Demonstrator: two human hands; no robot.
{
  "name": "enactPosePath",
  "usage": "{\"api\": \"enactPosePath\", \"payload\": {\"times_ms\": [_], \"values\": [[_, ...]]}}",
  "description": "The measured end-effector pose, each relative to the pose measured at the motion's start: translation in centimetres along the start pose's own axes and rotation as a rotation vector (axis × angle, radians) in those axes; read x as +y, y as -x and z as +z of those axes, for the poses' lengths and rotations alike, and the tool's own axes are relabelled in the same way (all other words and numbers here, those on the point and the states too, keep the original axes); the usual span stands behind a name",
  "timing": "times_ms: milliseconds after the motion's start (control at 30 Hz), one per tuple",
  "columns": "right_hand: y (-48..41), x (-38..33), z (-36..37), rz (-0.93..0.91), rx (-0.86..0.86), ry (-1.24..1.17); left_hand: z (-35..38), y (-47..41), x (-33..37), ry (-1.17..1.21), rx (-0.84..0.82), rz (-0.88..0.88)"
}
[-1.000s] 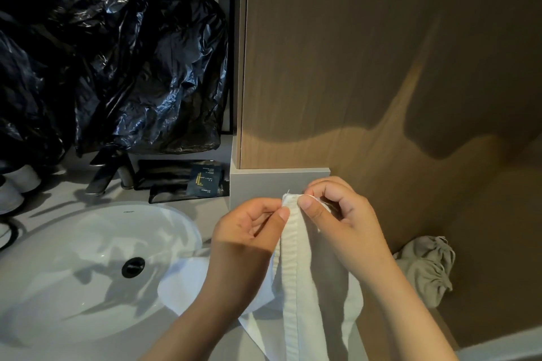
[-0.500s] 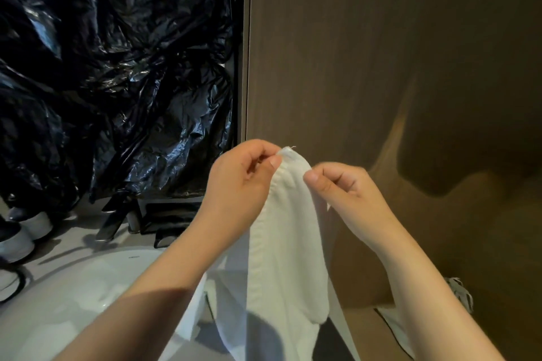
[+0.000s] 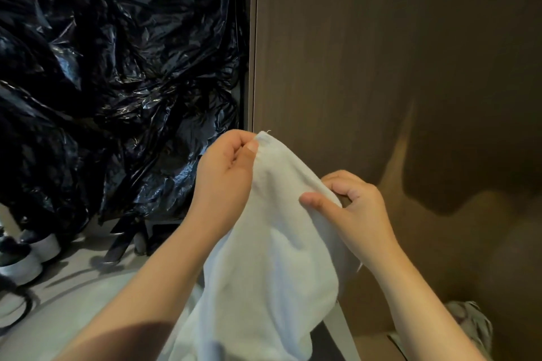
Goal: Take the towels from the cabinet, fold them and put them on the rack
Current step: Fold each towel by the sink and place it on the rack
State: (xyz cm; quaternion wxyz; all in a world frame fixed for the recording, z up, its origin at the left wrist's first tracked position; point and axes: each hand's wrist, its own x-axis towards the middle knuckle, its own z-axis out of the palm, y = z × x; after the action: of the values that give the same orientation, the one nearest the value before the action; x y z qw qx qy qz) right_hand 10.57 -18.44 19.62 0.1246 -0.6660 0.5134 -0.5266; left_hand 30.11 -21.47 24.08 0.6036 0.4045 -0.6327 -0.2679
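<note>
A white towel (image 3: 272, 267) hangs in front of me, held up by its top edge. My left hand (image 3: 225, 173) pinches one corner of it at the top, thumb against fingers. My right hand (image 3: 355, 211) grips the same edge lower and to the right, thumb lying over the cloth. The towel's lower part drops out of view at the bottom. No rack is in view.
A wooden cabinet panel (image 3: 381, 53) fills the right side. Crumpled black plastic (image 3: 117, 82) covers the wall on the left. Below lie the white sink rim (image 3: 73, 302), a dark tap (image 3: 117, 243), white cups (image 3: 26, 258) and a grey cloth bag (image 3: 472, 325) at the lower right.
Both hands rose with the towel, then drew apart along its edge: the left stayed high, the right slid down and right, spreading the cloth. The view tilted up from the sink.
</note>
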Motion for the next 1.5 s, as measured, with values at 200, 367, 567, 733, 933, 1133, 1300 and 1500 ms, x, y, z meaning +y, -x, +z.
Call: {"api": "enactPosePath", "payload": {"times_ms": [200, 367, 567, 733, 933, 1133, 1300, 1500], "values": [[1.9, 1.8, 0.7, 0.129, 0.043, -0.085, -0.5, 0.1, -1.8, -0.139, 0.015, 0.033], [1.5, 0.4, 0.6, 0.049, 0.111, -0.076, -0.6, 0.7, -2.4, -0.085, 0.022, 0.006], [-0.9, -3.5, -3.4, -0.226, 0.130, -0.010, -0.9, -0.8, -0.4, 0.105, 0.113, 0.094], [0.4, -0.2, -3.1, -0.077, -0.077, 0.154, 0.4, 0.1, -3.4, 0.027, 0.158, -0.011], [3.0, 4.3, -2.1, 0.101, -0.224, 0.273, 0.4, 0.5, -6.3, -0.159, 0.125, -0.001], [5.3, 6.0, -1.1, 0.210, -0.282, 0.522, -0.3, 1.5, -8.0, -0.254, 0.128, -0.033], [5.5, 5.9, -0.1, 0.240, -0.008, 0.292, -1.1, 1.4, -8.4, -0.272, 0.117, -0.014], [4.2, 4.5, 0.0, 0.381, 0.045, 0.095, -2.1, 1.4, -8.6, -0.398, 0.098, 0.027]]}}
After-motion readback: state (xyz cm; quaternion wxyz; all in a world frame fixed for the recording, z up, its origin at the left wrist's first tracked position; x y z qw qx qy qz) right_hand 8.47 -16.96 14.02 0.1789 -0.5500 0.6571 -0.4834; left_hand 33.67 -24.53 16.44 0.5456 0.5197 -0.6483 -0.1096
